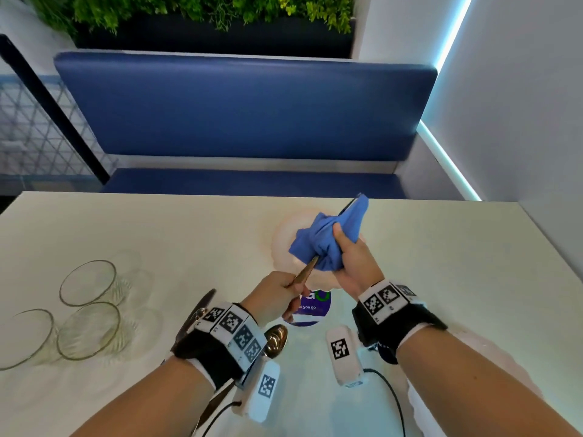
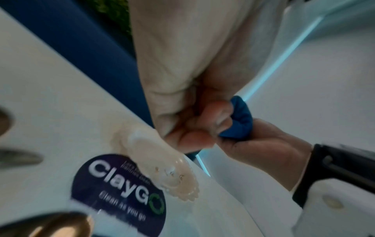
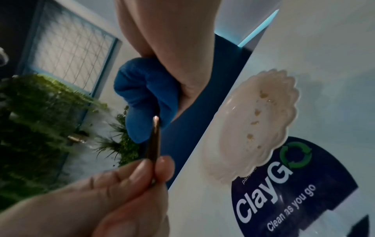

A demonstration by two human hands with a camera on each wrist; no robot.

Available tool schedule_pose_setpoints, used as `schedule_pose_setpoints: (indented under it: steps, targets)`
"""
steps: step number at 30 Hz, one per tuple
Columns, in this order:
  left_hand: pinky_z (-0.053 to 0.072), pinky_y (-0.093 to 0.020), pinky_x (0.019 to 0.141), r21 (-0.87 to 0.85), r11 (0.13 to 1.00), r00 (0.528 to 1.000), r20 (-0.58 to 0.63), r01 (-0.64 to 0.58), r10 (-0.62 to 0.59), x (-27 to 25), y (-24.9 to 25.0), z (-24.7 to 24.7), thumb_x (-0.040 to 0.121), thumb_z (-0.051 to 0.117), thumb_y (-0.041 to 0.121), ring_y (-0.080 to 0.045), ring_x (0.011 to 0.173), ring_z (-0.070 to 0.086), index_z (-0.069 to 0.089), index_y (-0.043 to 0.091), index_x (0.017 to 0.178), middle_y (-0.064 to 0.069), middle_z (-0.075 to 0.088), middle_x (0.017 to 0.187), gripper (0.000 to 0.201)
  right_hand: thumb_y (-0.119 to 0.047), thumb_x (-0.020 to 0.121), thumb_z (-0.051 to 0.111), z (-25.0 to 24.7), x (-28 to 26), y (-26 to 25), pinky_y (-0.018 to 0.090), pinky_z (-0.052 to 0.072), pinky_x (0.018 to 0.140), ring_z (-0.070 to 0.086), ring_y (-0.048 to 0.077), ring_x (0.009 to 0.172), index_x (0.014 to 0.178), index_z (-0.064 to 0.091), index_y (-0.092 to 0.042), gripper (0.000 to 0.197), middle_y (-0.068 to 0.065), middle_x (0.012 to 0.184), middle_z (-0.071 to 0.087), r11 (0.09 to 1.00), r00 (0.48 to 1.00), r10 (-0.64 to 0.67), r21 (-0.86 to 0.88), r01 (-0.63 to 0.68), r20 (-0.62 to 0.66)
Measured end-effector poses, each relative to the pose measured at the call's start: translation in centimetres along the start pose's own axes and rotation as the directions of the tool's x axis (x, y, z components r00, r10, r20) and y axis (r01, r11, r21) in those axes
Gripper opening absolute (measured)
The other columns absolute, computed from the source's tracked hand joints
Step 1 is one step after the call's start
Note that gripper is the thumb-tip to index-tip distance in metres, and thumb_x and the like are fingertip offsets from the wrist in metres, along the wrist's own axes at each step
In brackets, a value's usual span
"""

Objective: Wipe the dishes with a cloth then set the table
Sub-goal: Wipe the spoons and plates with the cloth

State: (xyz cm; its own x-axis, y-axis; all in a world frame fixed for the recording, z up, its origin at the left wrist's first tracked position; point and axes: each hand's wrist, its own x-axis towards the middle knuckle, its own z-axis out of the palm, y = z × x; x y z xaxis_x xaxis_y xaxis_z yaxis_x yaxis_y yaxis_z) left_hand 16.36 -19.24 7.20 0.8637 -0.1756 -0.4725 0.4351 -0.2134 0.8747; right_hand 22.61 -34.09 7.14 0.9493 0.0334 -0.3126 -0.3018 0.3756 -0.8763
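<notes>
My left hand [image 1: 295, 287] pinches the handle of a gold utensil [image 1: 305, 273] above the white table [image 1: 157, 234]. The utensil's other end is buried in a bunched blue cloth [image 1: 325, 238], so its kind is hidden. My right hand [image 1: 335, 247] grips that cloth around the utensil. In the right wrist view the gold utensil [image 3: 154, 144] runs from the left hand's fingertips [image 3: 142, 171] up into the cloth [image 3: 146, 96]. A white scalloped plate [image 1: 280, 244] lies on the table under the cloth; the plate [image 3: 257, 125] carries small crumbs.
Three clear glass bowls [image 1: 88, 282] stand at the table's left. A gold spoon [image 1: 276, 339] and a dark utensil [image 1: 202, 307] lie by my left wrist. A round purple sticker [image 1: 312, 310] is near the plate. A blue bench [image 1: 246, 105] is beyond the far edge.
</notes>
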Motion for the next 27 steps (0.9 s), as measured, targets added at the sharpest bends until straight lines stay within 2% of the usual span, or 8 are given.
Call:
schedule_pose_setpoints:
  steps: [5, 10, 14, 16, 18, 20, 23, 27]
  targets:
    - [0.041, -0.02, 0.044, -0.089, 0.995, 0.997, -0.069, -0.047, 0.041, -1.3, -0.8, -1.6, 0.098, 0.036, 0.003, -0.008, 0.034, 0.034, 0.057, 0.005, 0.078, 0.001, 0.042, 0.045, 0.029, -0.032, 0.097, 0.046, 2.5, -0.8, -1.0, 0.057, 0.048, 0.091, 0.063, 0.029, 0.097, 0.105, 0.059, -0.015, 0.022, 0.014, 0.104, 0.065, 0.992, 0.986, 0.001, -0.121, 0.02, 0.169]
    - [0.038, -0.023, 0.045, -0.052, 0.998, 0.997, 0.065, -0.04, 0.044, -2.8, 0.4, -4.1, 0.099, 0.038, 0.01, -0.01, 0.035, 0.037, 0.057, 0.006, 0.078, 0.002, 0.049, 0.047, 0.028, -0.026, 0.09, 0.06, 2.0, 0.4, -3.4, 0.054, 0.055, 0.083, 0.064, 0.033, 0.1, 0.117, 0.053, -0.001, 0.038, 0.017, 0.109, 0.064, 0.95, 0.984, -0.176, -0.261, 0.169, -0.004]
    - [0.037, -0.023, 0.043, -0.043, 0.999, 1.0, 0.018, -0.013, 0.013, -4.0, 0.4, -5.5, 0.099, 0.038, 0.012, -0.01, 0.034, 0.038, 0.057, 0.005, 0.077, 0.001, 0.05, 0.046, 0.03, -0.025, 0.092, 0.056, 0.5, 1.2, -4.1, 0.033, 0.048, 0.089, 0.057, 0.02, 0.1, 0.118, 0.051, -0.005, 0.033, 0.01, 0.112, 0.059, 0.864, 0.861, -0.438, -0.386, 0.323, -0.259]
    - [0.038, -0.023, 0.043, -0.054, 0.998, 0.999, -0.044, -0.015, 0.012, -4.4, 0.0, -5.8, 0.099, 0.036, 0.011, -0.01, 0.034, 0.038, 0.056, 0.005, 0.077, 0.002, 0.05, 0.046, 0.03, -0.033, 0.091, 0.055, -0.8, 1.8, -3.5, 0.032, 0.049, 0.073, 0.055, 0.017, 0.08, 0.096, 0.053, -0.019, 0.014, 0.01, 0.092, 0.058, 0.885, 0.899, -0.388, -0.356, 0.301, -0.203]
    - [0.038, -0.022, 0.043, -0.064, 0.998, 0.997, -0.07, -0.028, 0.023, -4.5, -0.2, -5.4, 0.1, 0.036, 0.012, -0.009, 0.034, 0.038, 0.056, 0.006, 0.077, 0.002, 0.049, 0.045, 0.031, -0.043, 0.083, 0.056, -2.7, 4.5, -0.3, 0.029, 0.05, 0.054, 0.051, 0.014, 0.059, 0.069, 0.041, -0.022, 0.029, 0.009, 0.069, 0.048, 0.913, 0.959, -0.279, -0.32, 0.254, -0.037]
    - [0.038, -0.021, 0.04, -0.053, 0.998, 0.997, -0.063, -0.038, 0.034, -4.4, 0.2, -4.3, 0.099, 0.037, 0.011, -0.008, 0.031, 0.035, 0.055, 0.006, 0.074, 0.002, 0.046, 0.042, 0.032, -0.067, 0.073, 0.059, 0.1, 0.9, 0.8, 0.037, 0.058, 0.07, 0.066, 0.019, 0.078, 0.083, 0.053, -0.02, 0.049, 0.005, 0.082, 0.062, 0.953, 0.988, -0.11, -0.294, 0.072, -0.113]
    - [0.036, -0.022, 0.041, -0.071, 0.996, 0.995, -0.093, -0.046, 0.04, -4.1, 0.5, -2.8, 0.096, 0.038, 0.003, -0.006, 0.026, 0.03, 0.05, 0.007, 0.067, 0.004, 0.04, 0.036, 0.031, -0.03, 0.094, 0.051, 5.0, -4.7, 2.2, 0.039, 0.053, 0.081, 0.062, 0.023, 0.087, 0.099, 0.056, -0.014, 0.017, 0.009, 0.095, 0.064, 0.983, 0.978, 0.02, -0.185, 0.019, 0.205]
    - [0.041, -0.024, 0.048, -0.125, 0.992, 0.984, -0.178, 0.005, -0.028, -4.8, 0.1, -4.3, 0.09, 0.05, 0.002, -0.009, 0.039, 0.044, 0.053, 0.006, 0.076, -0.007, 0.052, 0.06, 0.015, -0.014, 0.094, 0.052, 6.2, -6.3, 1.7, 0.027, 0.053, 0.085, 0.064, 0.014, 0.094, 0.107, 0.058, -0.017, 0.015, 0.002, 0.102, 0.067, 0.975, 0.965, -0.015, -0.209, 0.072, 0.261]
